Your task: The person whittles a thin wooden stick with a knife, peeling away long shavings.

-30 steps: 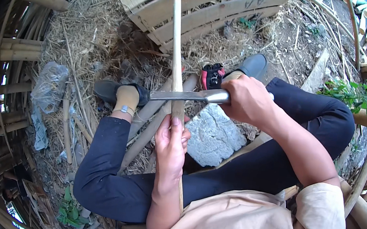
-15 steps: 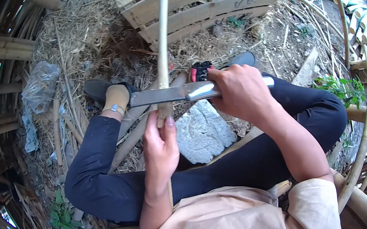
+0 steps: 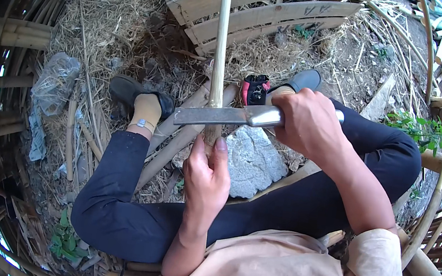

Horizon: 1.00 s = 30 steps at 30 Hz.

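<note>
My left hand (image 3: 206,175) is closed around the near end of a long, pale wooden stick (image 3: 220,54), the thumb and fingers on either side of it. The stick points away from me, over the ground. My right hand (image 3: 310,119) grips the shiny metal handle of a machete (image 3: 210,116). Its broad, dark grey blade lies across the stick, just beyond my left fingertips, with the blunt tip pointing left. Below the blade and handle, a rough grey stone (image 3: 254,162) rests between my legs.
A slatted wooden crate (image 3: 281,20) stands ahead. A red-and-black object (image 3: 255,89) lies near my right shoe. Poles (image 3: 165,158) lie between my legs. Left are straw and a clear plastic bag (image 3: 55,85); right, a green plant (image 3: 414,130) beside bamboo rails.
The machete has turned more level across the stick, its handle end lower and its tip slightly higher. Both hands keep their grips. The whole view has shifted a little.
</note>
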Each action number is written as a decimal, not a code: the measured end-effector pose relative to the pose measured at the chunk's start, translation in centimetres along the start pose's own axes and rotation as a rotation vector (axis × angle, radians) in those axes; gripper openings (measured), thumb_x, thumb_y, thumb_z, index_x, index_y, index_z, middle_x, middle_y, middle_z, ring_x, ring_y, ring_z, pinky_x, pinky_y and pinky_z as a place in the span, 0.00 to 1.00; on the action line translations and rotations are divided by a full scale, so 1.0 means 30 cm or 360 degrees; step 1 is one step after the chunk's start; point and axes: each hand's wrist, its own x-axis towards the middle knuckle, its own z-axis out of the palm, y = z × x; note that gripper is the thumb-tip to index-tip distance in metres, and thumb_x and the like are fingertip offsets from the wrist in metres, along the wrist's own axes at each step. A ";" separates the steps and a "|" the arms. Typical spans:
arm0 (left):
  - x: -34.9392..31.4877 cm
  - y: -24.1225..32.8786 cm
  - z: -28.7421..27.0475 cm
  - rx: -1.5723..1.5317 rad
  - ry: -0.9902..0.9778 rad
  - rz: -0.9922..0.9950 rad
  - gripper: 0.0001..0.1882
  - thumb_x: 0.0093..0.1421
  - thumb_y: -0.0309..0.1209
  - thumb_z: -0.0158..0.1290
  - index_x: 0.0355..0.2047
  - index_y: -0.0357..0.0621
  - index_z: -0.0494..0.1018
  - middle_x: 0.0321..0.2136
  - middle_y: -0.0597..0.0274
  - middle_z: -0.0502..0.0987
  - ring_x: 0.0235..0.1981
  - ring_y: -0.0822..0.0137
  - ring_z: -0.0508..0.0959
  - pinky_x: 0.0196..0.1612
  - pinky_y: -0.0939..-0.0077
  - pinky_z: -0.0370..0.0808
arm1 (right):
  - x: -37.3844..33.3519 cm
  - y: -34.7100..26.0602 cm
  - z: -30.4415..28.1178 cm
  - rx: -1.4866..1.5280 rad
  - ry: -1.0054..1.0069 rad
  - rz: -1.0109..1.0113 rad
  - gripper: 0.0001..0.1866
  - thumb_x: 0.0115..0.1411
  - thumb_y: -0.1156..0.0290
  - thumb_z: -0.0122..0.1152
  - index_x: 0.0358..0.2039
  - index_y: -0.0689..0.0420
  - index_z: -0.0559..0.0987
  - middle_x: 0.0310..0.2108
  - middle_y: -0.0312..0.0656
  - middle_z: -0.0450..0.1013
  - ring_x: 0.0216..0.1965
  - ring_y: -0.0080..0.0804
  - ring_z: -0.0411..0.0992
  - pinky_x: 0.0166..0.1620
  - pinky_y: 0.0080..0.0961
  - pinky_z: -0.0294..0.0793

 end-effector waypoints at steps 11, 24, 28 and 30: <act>-0.027 0.015 0.041 0.0264 -0.0035 -0.0006 0.13 0.71 0.32 0.50 0.32 0.35 0.66 0.15 0.47 0.71 0.19 0.47 0.78 0.23 0.56 0.67 | 0.130 0.197 -0.025 -0.0226 0.0437 0.0358 0.09 0.53 0.72 0.62 0.33 0.55 0.86 0.25 0.50 0.80 0.27 0.47 0.81 0.34 0.43 0.81; 0.039 -0.063 -0.018 -0.0485 -0.0308 -0.0355 0.17 0.73 0.39 0.50 0.32 0.37 0.69 0.18 0.69 0.67 0.19 0.78 0.64 0.22 0.75 0.62 | 0.033 0.065 0.033 0.0065 0.0230 -0.0108 0.08 0.46 0.68 0.67 0.27 0.55 0.79 0.19 0.46 0.75 0.25 0.49 0.78 0.33 0.43 0.77; 0.030 -0.074 -0.029 -0.0914 -0.0514 -0.0553 0.15 0.73 0.41 0.48 0.34 0.42 0.67 0.16 0.76 0.60 0.14 0.82 0.58 0.17 0.80 0.53 | 0.022 0.031 0.055 0.0215 0.0133 -0.0082 0.08 0.45 0.69 0.67 0.28 0.55 0.81 0.21 0.48 0.76 0.27 0.51 0.78 0.34 0.45 0.78; 0.025 -0.026 -0.035 -0.1286 -0.0674 -0.0637 0.13 0.74 0.41 0.46 0.39 0.44 0.66 0.15 0.78 0.55 0.12 0.85 0.52 0.14 0.85 0.46 | 0.029 0.040 0.059 0.0281 0.0131 -0.0066 0.08 0.45 0.69 0.67 0.27 0.55 0.82 0.21 0.48 0.77 0.26 0.51 0.78 0.34 0.44 0.78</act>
